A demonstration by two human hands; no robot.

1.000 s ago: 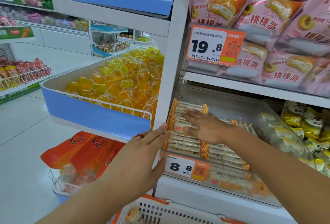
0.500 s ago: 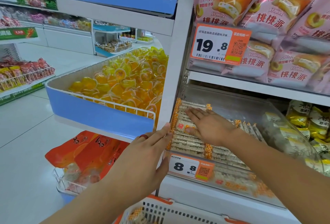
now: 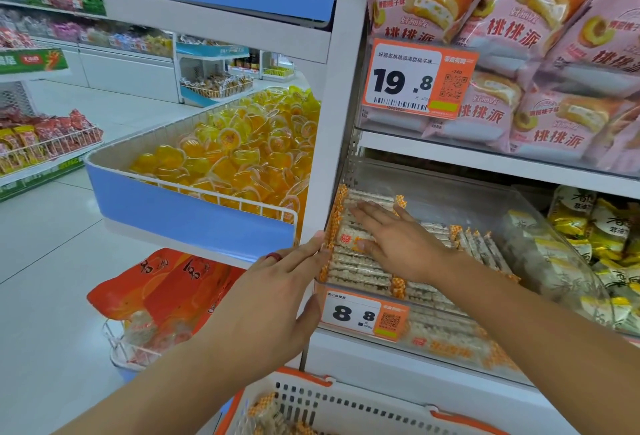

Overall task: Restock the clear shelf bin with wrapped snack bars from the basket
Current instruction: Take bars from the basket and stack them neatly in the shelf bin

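Presently, right hand [image 3: 398, 244] lies flat on white orange-ended wrapped snack bars [image 3: 360, 268] inside clear plastic shelf bin [image 3: 554, 261], left hand [image 3: 273, 299] spread against its corner; press evenly to level rows.

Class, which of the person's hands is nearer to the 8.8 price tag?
Left. The left hand sits just beside the 8.8 price tag, thumb almost at its edge; the right hand lies higher, flat on the snack bars.

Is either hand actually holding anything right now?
No. The right hand lies flat on the orange-ended wrapped snack bars; the left hand touches their ends.
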